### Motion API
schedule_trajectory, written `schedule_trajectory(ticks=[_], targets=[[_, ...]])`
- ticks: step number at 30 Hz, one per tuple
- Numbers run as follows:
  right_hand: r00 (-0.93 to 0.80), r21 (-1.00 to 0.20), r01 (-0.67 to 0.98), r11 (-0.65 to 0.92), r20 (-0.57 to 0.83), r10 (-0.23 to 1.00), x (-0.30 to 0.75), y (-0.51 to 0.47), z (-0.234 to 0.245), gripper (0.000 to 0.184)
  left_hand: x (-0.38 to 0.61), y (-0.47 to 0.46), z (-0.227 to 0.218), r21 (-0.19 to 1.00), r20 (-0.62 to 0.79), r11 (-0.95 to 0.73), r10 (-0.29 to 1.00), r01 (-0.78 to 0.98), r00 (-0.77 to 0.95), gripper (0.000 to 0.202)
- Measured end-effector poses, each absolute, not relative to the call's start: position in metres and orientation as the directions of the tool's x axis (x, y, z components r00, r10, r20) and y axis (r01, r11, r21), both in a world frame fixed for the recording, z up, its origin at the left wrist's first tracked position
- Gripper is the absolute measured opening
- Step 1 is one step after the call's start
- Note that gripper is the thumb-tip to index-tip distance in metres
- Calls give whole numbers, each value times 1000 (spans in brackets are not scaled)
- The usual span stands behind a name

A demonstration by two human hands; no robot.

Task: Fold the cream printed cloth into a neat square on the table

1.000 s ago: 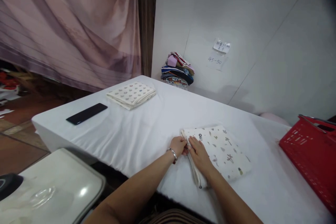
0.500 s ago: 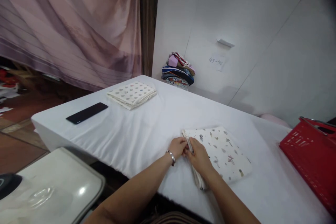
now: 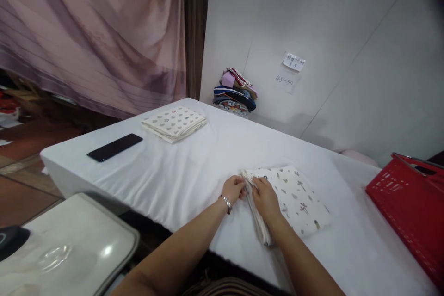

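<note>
A folded white cloth with small printed figures (image 3: 294, 199) lies on the white-covered table (image 3: 187, 185) in front of me. My left hand (image 3: 233, 188), with a silver bracelet at its wrist, pinches the layered edge at the cloth's left corner. Beside it, my right hand (image 3: 265, 198) rests over the same edge, fingers curled round the layers near the corner. The fingertips of both hands are close together and partly hidden. Farther back on the left lies a second folded cloth with a grey print (image 3: 176, 122), out of reach of both hands.
A black phone (image 3: 115, 147) lies on the table's left side. A red plastic basket (image 3: 409, 212) stands at the right edge. A glossy cream-coloured surface (image 3: 69, 240) is at lower left. Several folded fabrics (image 3: 235, 92) are stacked by the wall beyond the table.
My right hand has shifted slightly up and right along the edge, and the hands are a little farther apart. The paper on the wall has flapped down, showing its writing.
</note>
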State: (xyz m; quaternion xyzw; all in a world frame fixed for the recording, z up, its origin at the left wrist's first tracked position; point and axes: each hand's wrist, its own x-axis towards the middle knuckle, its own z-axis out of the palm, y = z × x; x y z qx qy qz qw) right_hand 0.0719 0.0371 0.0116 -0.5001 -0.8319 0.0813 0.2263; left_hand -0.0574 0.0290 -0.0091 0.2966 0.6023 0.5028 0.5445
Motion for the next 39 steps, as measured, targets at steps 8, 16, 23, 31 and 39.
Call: schedule_trajectory(ticks=[8, 16, 23, 31, 39], targets=[[-402, -358, 794, 492, 297, 866, 71, 36, 11, 39, -56, 31, -11, 924, -379, 382, 901, -30, -212, 13], [-440, -267, 827, 495, 241, 865, 63, 30, 14, 32, -54, 32, -10, 926, -371, 378, 912, 10, -178, 7], [-429, -248, 841, 482, 239, 871, 64, 29, 14, 35, -53, 31, -4, 936, -344, 353, 916, 3, -207, 6], [-414, -318, 816, 482, 260, 872, 71, 40, 12, 38, -55, 30, -3, 933, -344, 358, 919, 41, -196, 7], [-386, -387, 790, 476, 290, 876, 76, 44, 10, 42, -53, 36, -10, 915, -339, 375, 915, 151, -218, 14]])
